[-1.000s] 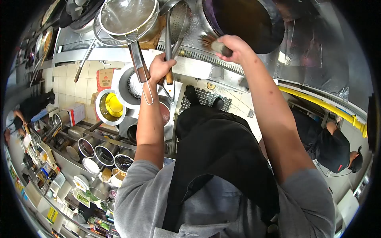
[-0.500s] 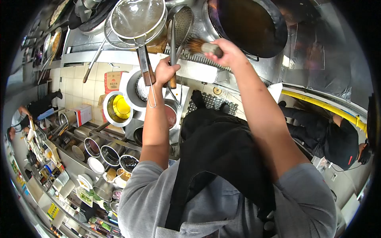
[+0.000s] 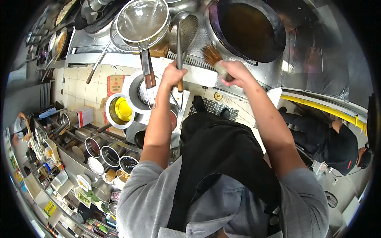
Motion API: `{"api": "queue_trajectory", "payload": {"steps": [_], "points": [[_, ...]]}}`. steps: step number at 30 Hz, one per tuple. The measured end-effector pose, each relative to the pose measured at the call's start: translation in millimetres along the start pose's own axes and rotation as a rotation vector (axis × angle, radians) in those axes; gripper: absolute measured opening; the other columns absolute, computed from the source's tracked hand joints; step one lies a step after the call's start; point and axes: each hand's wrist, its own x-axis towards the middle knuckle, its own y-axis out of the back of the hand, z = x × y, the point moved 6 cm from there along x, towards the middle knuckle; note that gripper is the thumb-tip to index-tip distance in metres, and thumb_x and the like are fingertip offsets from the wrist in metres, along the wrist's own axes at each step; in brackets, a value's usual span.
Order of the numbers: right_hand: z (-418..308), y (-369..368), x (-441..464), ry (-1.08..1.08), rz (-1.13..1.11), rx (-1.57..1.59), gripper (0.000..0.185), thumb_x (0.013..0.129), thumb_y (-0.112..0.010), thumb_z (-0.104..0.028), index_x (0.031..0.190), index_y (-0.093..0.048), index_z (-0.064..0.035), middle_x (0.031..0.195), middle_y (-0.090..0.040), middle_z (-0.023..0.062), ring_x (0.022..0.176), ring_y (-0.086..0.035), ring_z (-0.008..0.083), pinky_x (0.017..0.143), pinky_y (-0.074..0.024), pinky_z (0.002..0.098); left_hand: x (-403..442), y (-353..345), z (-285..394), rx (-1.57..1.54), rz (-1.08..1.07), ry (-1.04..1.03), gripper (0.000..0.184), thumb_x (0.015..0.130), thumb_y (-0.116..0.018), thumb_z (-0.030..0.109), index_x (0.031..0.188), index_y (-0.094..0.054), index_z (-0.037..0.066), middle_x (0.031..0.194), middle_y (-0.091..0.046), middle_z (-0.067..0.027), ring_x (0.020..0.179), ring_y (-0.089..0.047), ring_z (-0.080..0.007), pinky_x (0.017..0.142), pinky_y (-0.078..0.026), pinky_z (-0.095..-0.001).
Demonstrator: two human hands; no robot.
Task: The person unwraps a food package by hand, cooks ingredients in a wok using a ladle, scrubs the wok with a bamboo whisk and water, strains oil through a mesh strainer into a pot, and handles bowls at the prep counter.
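My left hand point(image 3: 173, 75) is closed round the handle of a long metal ladle point(image 3: 179, 53) with a wooden end. The top of that handle overlaps a perforated skimmer point(image 3: 189, 28), so where the two part is hard to make out. My right hand point(image 3: 237, 73) grips the stubby base of a wok brush point(image 3: 212, 55), its brown bristles pointing up and left toward the stove top. Just beyond the brush sits a dark wok point(image 3: 247, 33) with brownish liquid inside. Left of the ladle, a wire strainer point(image 3: 143, 20) rests over a container, its handle reaching near my left wrist.
Below the stove's front edge stand a large metal pot point(image 3: 137, 93) and a bowl of yellow liquid point(image 3: 119, 112). Several pots and food containers fill the counter at left. A person in black point(image 3: 337, 142) is at the right, near a yellow pipe point(image 3: 317, 105). Another person is far left.
My right hand has moved down and slightly right, drawing the brush away from the skimmer and tilting its bristles upward. My left hand keeps its hold on the ladle; the view has shifted slightly.
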Motion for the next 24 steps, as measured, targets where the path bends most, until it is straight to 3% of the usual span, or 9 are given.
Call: {"api": "queue_trajectory", "payload": {"steps": [2, 5, 6, 8, 11, 16, 18, 20, 24], "points": [[8.1, 25.0, -21.8, 0.115, 0.084, -0.256, 0.04, 0.096, -0.055, -0.027, 0.121, -0.057, 0.0031, 0.067, -0.057, 0.0068, 0.047, -0.055, 0.0175, 0.043, -0.0495, 0.0322, -4.7, -19.5, 6.5, 0.119, -0.05, 0.052, 0.059, 0.071, -0.069, 0.035, 0.116, -0.061, -0.004, 0.099, -0.068, -0.0298, 0.098, -0.067, -0.0402, 0.09, -0.052, -0.0433], [14.5, 48.8, -60.9, 0.225, 0.268, -0.769, 0.065, 0.093, -0.056, -0.036, 0.145, -0.042, 0.0009, 0.068, -0.066, 0.0156, 0.049, -0.063, 0.021, 0.057, -0.0533, 0.0357, -12.3, -51.2, -3.9, 0.329, -0.077, 0.163, 0.086, 0.075, -0.067, 0.038, 0.144, -0.035, -0.002, 0.123, -0.054, -0.0374, 0.109, -0.061, -0.0457, 0.097, -0.05, -0.0462], [18.2, 49.7, -73.1, 0.191, 0.322, -0.819, 0.064, 0.093, -0.054, -0.037, 0.145, -0.043, -0.0012, 0.083, -0.07, 0.0224, 0.065, -0.069, 0.0311, 0.073, -0.0556, 0.0395, -21.8, -53.3, -1.2, 0.367, -0.055, 0.213, 0.092, 0.076, -0.067, 0.039, 0.149, -0.028, -0.002, 0.13, -0.049, -0.0388, 0.111, -0.061, -0.0461, 0.097, -0.05, -0.0464], [46.8, 65.5, -63.6, 0.602, 0.529, -1.005, 0.063, 0.092, -0.054, -0.036, 0.144, -0.044, -0.0025, 0.096, -0.07, 0.0265, 0.086, -0.069, 0.0406, 0.086, -0.0534, 0.0449, -23.8, -53.6, 7.6, 0.354, -0.031, 0.236, 0.092, 0.078, -0.066, 0.037, 0.151, -0.025, -0.001, 0.133, -0.046, -0.0385, 0.112, -0.06, -0.0454, 0.098, -0.05, -0.0454], [57.3, 58.3, -77.4, 0.506, 0.528, -0.89, 0.062, 0.092, -0.055, -0.036, 0.144, -0.045, -0.0048, 0.104, -0.068, 0.028, 0.101, -0.064, 0.0448, 0.095, -0.049, 0.0486, 7.9, -87.2, -51.2, 0.442, -0.008, 0.21, 0.089, 0.082, -0.064, 0.033, 0.152, -0.022, -0.001, 0.136, -0.043, -0.0383, 0.115, -0.059, -0.0455, 0.1, -0.049, -0.0444], [85.9, 77.9, -99.1, 0.417, 0.556, -0.857, 0.062, 0.089, -0.062, -0.034, 0.145, -0.046, -0.0123, 0.104, -0.066, 0.0298, 0.098, -0.064, 0.0454, 0.09, -0.0511, 0.0468, 20.2, -95.8, -72.7, 0.508, -0.007, 0.179, 0.078, 0.085, -0.062, 0.027, 0.148, -0.029, -0.005, 0.137, -0.043, -0.0382, 0.12, -0.054, -0.0472, 0.102, -0.046, -0.0463], [100.6, 100.0, -119.6, 0.517, 0.615, -0.909, 0.061, 0.089, -0.064, -0.031, 0.145, -0.046, -0.017, 0.102, -0.066, 0.0284, 0.095, -0.064, 0.0454, 0.086, -0.0516, 0.0483, 1.1, -73.5, -32.0, 0.483, -0.073, 0.149, 0.074, 0.085, -0.061, 0.03, 0.144, -0.037, -0.007, 0.134, -0.046, -0.0383, 0.115, -0.056, -0.0471, 0.101, -0.046, -0.0468], [119.7, 138.2, -140.8, 0.453, 0.639, -0.922, 0.061, 0.088, -0.065, -0.028, 0.145, -0.046, -0.0201, 0.102, -0.066, 0.0271, 0.095, -0.065, 0.0444, 0.085, -0.0517, 0.049, 7.4, -71.8, -46.9, 0.537, 0.069, 0.086, 0.071, 0.084, -0.061, 0.034, 0.142, -0.043, -0.004, 0.131, -0.051, -0.0351, 0.114, -0.056, -0.0466, 0.1, -0.045, -0.0501], [173.1, 228.0, -163.9, 0.44, 0.777, -0.961, 0.062, 0.088, -0.065, -0.03, 0.146, -0.045, -0.0248, 0.098, -0.066, 0.0247, 0.091, -0.065, 0.0425, 0.082, -0.0527, 0.0492, -63.1, -32.5, 29.4, 0.59, 0.247, 0.064, 0.067, 0.085, -0.063, 0.038, 0.141, -0.049, 0.005, 0.13, -0.054, -0.0271, 0.121, -0.051, -0.0448, 0.101, -0.04, -0.0539]]}}
